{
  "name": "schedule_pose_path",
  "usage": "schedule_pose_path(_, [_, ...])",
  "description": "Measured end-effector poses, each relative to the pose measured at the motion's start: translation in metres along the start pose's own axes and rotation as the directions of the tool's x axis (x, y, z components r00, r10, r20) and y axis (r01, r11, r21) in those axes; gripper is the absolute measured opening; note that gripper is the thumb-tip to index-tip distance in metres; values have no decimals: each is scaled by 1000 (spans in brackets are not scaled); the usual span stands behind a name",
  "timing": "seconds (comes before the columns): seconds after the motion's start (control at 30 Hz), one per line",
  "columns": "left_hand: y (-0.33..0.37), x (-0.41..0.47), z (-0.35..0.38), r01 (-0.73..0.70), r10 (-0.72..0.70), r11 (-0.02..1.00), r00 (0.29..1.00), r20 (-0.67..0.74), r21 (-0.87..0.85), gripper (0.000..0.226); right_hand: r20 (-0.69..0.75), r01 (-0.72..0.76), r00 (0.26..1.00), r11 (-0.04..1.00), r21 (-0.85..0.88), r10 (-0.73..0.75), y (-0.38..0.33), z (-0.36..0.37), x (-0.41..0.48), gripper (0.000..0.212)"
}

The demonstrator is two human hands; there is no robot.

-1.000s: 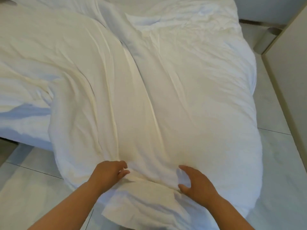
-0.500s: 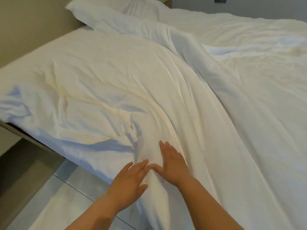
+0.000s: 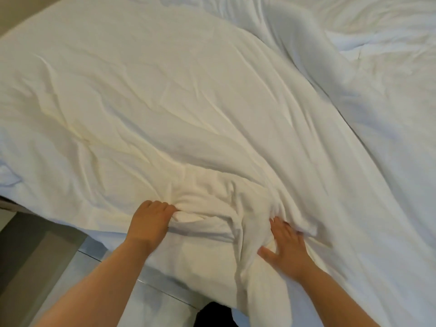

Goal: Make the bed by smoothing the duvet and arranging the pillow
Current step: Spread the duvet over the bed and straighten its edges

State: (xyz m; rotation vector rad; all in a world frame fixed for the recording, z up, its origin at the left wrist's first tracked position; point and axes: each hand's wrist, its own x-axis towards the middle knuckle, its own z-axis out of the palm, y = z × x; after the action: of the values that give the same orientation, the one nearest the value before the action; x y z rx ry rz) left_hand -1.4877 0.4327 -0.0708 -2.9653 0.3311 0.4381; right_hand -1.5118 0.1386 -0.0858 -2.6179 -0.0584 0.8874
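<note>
The white duvet [image 3: 188, 95] covers nearly the whole view, creased and bunched into a thick fold near its front edge. My left hand [image 3: 151, 218] grips that bunched fabric with curled fingers at the edge that hangs over the bed side. About a forearm's length to the right, my right hand [image 3: 287, 244] lies on the duvet with fingers spread, its fingertips tucked against a raised fold. A long ridge of duvet [image 3: 306, 74] runs diagonally from the upper right. No pillow is in view.
The bed's dark side edge [image 3: 6, 204] shows at the left. Pale tiled floor [image 3: 99, 263] lies at the lower left below the hanging duvet. A dark shape [image 3: 212, 313] sits at the bottom edge by my arms.
My hands have moved apart. The left hand went from lying flat to gripping a bunch of duvet, and fabric has gathered between the hands. The view has tilted down, losing the pillow.
</note>
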Motion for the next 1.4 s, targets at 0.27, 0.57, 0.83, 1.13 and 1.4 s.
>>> schedule_pose_path(0.27, [-75,-49,-50,47,8,940,987,159,-338,48,-267,307,913,951,-44,-307,-90,-35,-34,103])
schedule_pose_path(0.57, [-181,-130,-21,-25,81,955,981,177,-294,46,197,438,898,843,-313,-393,-312,68,-4,34])
schedule_pose_path(0.83, [-237,-144,53,54,152,777,951,270,-628,42,245,334,929,913,-234,-277,-332,124,-10,107])
schedule_pose_path(1.13, [-401,-92,18,287,-826,173,563,19,-942,35,-205,284,938,959,-4,-279,-425,83,64,120])
schedule_pose_path(1.4, [-496,-29,20,466,-700,-180,558,446,-866,65,8,250,968,961,-116,-251,-534,60,190,85])
